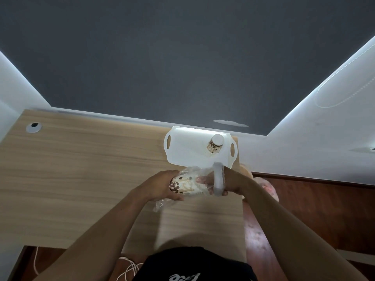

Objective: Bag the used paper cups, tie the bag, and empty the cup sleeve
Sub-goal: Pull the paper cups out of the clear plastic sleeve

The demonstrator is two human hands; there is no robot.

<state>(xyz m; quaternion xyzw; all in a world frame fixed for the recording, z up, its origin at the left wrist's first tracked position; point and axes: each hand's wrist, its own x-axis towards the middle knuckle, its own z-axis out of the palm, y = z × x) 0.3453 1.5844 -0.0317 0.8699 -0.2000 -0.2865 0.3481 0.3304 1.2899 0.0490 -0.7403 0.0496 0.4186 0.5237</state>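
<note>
Cup stack (pixel 185 184): nested printed paper cups, lying sideways inside a clear plastic bag (pixel 194 173), held above the desk (pixel 81 169) just in front of the tray
Left hand (pixel 162 187): closed round the base end of the stack, thru the film; firm wrap, fingers underneath
Right hand (pixel 227 183): at the bag mouth, fingers pushed inside alongside the cup rims; bunched film rolled back over the wrist like a cuff; whether it pinches anything, can't tell (blurred)
Step in hand (judged): seating the stack fully in the bag before tying
How to do well: keep left grip on the base so cups don't telescope apart; draw film up past the rims w/ right hand, pull fingers out, gather slack into a neck w/ enough spare to knot
Risk: thin film may tear on the rims; loose tail hanging below left hand may snag
Remaining cup (pixel 215 144): upside down on white tray (pixel 182 147), well apart from the hands; not yet bagged
Surroundings: desk edge close on the right, drop to floor there; grommet hole (pixel 34 126) far left, no obstruction; pinkish item beyond right arm, unclear
</note>
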